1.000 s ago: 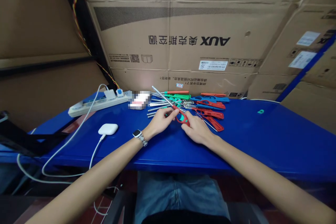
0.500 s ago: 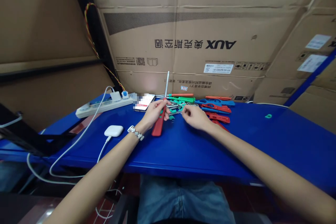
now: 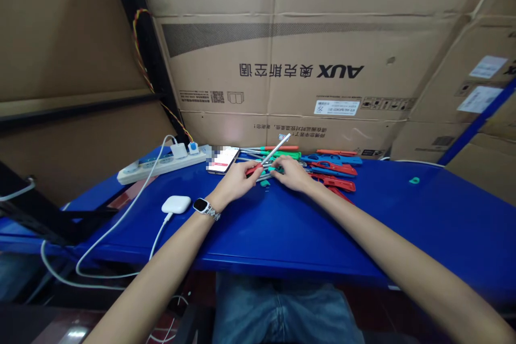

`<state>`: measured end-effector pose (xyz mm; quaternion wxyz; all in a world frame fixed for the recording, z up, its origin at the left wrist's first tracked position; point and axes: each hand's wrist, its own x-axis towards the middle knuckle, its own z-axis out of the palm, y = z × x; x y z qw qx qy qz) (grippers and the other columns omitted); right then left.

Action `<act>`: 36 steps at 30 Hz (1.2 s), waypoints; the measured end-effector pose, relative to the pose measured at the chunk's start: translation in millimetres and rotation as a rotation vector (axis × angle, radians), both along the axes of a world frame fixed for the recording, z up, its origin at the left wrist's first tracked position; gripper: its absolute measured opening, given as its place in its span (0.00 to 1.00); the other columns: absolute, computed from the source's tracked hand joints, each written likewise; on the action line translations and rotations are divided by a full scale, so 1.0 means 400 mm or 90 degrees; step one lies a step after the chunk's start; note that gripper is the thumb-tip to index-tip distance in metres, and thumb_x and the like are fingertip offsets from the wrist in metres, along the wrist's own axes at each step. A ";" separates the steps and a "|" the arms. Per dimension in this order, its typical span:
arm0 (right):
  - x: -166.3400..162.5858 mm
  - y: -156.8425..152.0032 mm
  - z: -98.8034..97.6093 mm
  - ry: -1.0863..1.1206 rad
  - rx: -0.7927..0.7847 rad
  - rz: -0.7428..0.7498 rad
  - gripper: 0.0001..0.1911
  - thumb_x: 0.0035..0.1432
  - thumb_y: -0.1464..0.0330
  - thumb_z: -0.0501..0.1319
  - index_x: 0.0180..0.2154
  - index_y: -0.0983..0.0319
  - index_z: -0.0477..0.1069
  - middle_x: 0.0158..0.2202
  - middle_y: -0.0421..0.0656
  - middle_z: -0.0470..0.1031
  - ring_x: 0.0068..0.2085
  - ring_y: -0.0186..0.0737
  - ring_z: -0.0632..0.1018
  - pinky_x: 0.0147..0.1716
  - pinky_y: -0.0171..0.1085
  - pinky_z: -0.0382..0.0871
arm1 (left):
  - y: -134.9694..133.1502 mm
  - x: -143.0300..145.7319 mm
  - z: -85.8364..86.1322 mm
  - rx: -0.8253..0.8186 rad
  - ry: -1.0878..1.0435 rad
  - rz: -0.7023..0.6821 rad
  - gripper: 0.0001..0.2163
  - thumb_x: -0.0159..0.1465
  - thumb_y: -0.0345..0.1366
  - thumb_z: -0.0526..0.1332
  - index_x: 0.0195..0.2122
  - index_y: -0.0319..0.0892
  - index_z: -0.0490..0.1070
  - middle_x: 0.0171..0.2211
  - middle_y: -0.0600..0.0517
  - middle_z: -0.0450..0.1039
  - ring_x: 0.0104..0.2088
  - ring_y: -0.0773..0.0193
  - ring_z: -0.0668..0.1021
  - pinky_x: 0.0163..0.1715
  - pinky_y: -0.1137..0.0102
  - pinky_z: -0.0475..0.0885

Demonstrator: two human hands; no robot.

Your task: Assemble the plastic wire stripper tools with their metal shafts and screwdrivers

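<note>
My left hand [image 3: 237, 180] is closed round the red handle of a stick lighter [image 3: 276, 149], whose slim metal tube slants up to the right. The fingers cover most of its handle. Close on the right, my right hand [image 3: 291, 173] pinches a small green plastic part [image 3: 271, 169] between thumb and fingers, near the lighter. Beneath and behind both hands lie metal tubes and green pieces, partly hidden. One loose green part [image 3: 265, 183] rests on the blue table [image 3: 306, 236] just in front of them.
Red lighter bodies [image 3: 334, 181] and blue ones [image 3: 342, 159] lie stacked right of my hands. A phone [image 3: 224, 160], a power strip [image 3: 173, 163] and a white earbud case [image 3: 176, 204] with a cable are to the left. Cardboard [image 3: 298, 43] walls the back.
My left hand has turned over, tipping the lighter from near upright to a rightward slant. My right hand has moved slightly left, and a green part now shows at its fingertips.
</note>
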<state>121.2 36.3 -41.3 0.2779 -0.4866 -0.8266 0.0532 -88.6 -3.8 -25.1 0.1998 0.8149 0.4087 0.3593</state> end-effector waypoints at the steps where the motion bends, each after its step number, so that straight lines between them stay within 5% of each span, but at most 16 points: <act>1: 0.010 -0.008 -0.001 0.070 -0.012 0.003 0.07 0.59 0.66 0.62 0.37 0.63 0.75 0.36 0.46 0.77 0.38 0.43 0.76 0.40 0.41 0.68 | -0.002 0.000 0.000 0.027 0.028 0.001 0.16 0.70 0.45 0.53 0.32 0.40 0.71 0.23 0.54 0.71 0.24 0.66 0.73 0.26 0.73 0.64; 7: 0.087 -0.073 -0.008 0.456 -0.115 0.020 0.15 0.56 0.61 0.60 0.43 0.63 0.71 0.28 0.40 0.77 0.31 0.39 0.77 0.32 0.36 0.69 | -0.030 0.016 0.006 0.121 0.196 0.016 0.14 0.71 0.41 0.53 0.38 0.41 0.75 0.29 0.50 0.76 0.28 0.63 0.74 0.30 0.71 0.62; 15: 0.128 -0.111 0.032 0.812 -0.260 -0.093 0.10 0.52 0.65 0.66 0.34 0.59 0.67 0.30 0.40 0.77 0.28 0.37 0.80 0.21 0.30 0.68 | -0.044 0.027 0.007 0.119 0.284 0.013 0.15 0.70 0.42 0.53 0.38 0.42 0.77 0.26 0.49 0.76 0.25 0.62 0.73 0.27 0.70 0.56; 22: 0.102 -0.120 0.033 0.854 -0.271 -0.081 0.16 0.53 0.61 0.69 0.32 0.58 0.63 0.29 0.38 0.76 0.27 0.36 0.80 0.22 0.31 0.69 | -0.047 0.025 0.012 0.116 0.279 0.014 0.15 0.70 0.42 0.53 0.37 0.42 0.77 0.26 0.49 0.76 0.23 0.63 0.72 0.27 0.70 0.56; 29: 0.095 -0.120 0.018 0.839 -0.215 -0.081 0.25 0.39 0.51 0.74 0.28 0.59 0.67 0.23 0.34 0.66 0.25 0.31 0.67 0.21 0.30 0.62 | -0.055 0.035 0.008 0.122 0.314 0.025 0.16 0.71 0.43 0.51 0.35 0.42 0.76 0.25 0.48 0.75 0.24 0.61 0.73 0.26 0.70 0.56; 36: 0.086 -0.124 0.018 0.923 -0.278 0.043 0.26 0.31 0.57 0.78 0.25 0.60 0.65 0.20 0.32 0.61 0.24 0.28 0.61 0.23 0.32 0.58 | -0.056 0.033 0.006 0.108 0.299 0.012 0.15 0.70 0.42 0.52 0.33 0.42 0.74 0.24 0.49 0.74 0.23 0.62 0.71 0.26 0.69 0.55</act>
